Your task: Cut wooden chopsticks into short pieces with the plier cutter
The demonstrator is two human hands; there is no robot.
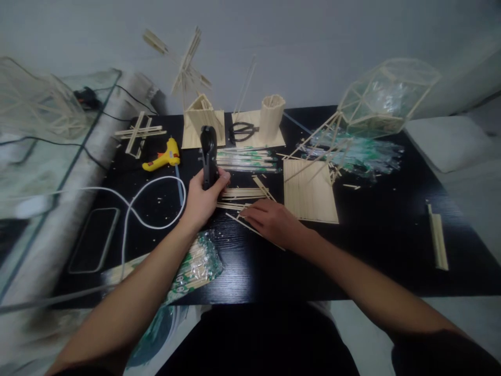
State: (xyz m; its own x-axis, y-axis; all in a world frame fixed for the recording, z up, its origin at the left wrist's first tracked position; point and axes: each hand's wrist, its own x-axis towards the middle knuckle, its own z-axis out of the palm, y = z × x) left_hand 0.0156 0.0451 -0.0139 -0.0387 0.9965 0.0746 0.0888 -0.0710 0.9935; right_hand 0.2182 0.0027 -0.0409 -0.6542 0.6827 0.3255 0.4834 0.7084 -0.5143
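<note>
My left hand [205, 196] is closed around a black hand tool [209, 156] with a rounded, hooked top, held upright over the table. I cannot make out its exact kind. My right hand [270, 222] is bent downward, its fingers pinched on a thin wooden stick [235, 218] among others; the fingertips are partly hidden. Just beyond lies a row of loose wooden sticks [246, 192], with a few lying crosswise. To the right of them rests a flat panel of sticks glued side by side [309, 193].
A yellow glue gun [166, 155], a phone [94, 240] and a looped white cable [156, 227] lie left. Bagged sticks [199, 261] sit near the front edge. Behind stand stick models [272, 117], black scissors [243, 131] and a frame with clear film [383, 99].
</note>
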